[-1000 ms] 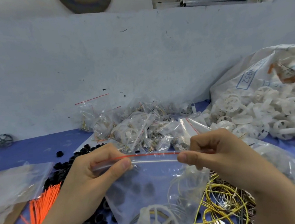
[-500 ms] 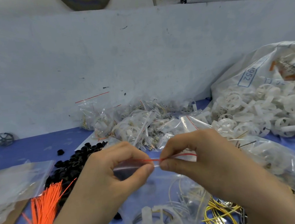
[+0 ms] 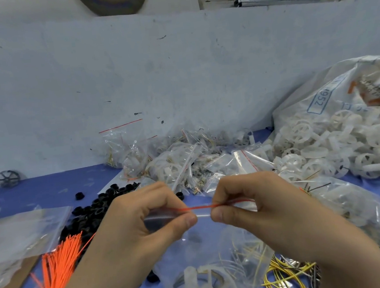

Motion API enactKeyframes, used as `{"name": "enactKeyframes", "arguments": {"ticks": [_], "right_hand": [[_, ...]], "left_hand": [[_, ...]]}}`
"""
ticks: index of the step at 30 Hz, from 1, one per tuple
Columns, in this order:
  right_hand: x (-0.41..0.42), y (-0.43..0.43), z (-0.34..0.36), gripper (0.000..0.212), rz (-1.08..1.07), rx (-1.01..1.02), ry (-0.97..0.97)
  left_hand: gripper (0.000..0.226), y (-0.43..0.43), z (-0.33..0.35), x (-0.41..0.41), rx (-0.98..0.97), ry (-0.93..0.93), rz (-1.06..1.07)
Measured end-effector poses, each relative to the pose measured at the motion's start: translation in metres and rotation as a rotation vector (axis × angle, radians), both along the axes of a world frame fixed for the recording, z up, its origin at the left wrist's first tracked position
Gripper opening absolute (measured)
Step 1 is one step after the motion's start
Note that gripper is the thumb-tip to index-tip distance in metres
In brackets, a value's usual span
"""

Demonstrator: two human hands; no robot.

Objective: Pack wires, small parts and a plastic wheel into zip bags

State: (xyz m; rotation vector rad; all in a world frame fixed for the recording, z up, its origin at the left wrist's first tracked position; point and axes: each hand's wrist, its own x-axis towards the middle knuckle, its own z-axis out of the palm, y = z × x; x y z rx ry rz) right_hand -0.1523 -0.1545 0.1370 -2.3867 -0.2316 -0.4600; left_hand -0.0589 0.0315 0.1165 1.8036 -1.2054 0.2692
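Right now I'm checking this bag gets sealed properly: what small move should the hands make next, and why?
Probably slide the right hand outward along the zip, pressing it shut. Both hands pinch the bag top near its middle, left hand close by, and the wheel and wires are already inside.

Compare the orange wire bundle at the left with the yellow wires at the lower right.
The orange wire bundle lies straight, fanned out; the yellow wires are coiled and tangled. The orange wire bundle is one colour; dark strands mix with the yellow wires. Both lie loose on the blue table.
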Motion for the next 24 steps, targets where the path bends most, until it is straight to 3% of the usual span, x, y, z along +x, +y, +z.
{"name": "enactKeyframes", "arguments": {"ticks": [6,11,13,16,21,24], "right_hand": [[0.004,-0.018,-0.011,0.018,0.050,0.175,0.017],[0.015,-0.043,-0.035,0.051,0.269,0.451,0.434],[0.034,-0.037,-0.052,0.043,0.215,0.358,0.558],[0.063,-0.015,-0.072,0.006,0.156,0.337,0.636],[0.079,-0.009,-0.085,0.021,0.108,0.623,0.645],[0.088,-0.018,-0.085,0.013,-0.012,0.988,0.488]], "left_hand": [[0.022,0.011,-0.003,0.010,-0.023,-0.009,0.055],[0.022,0.020,-0.007,0.020,-0.106,0.107,0.118],[0.024,0.017,-0.012,0.025,-0.144,0.185,0.179],[0.011,0.009,-0.026,0.040,-0.180,0.261,0.352],[0.011,0.029,-0.050,0.063,-0.158,0.450,0.592],[0.013,0.062,-0.049,0.076,-0.031,0.453,0.685]]}}
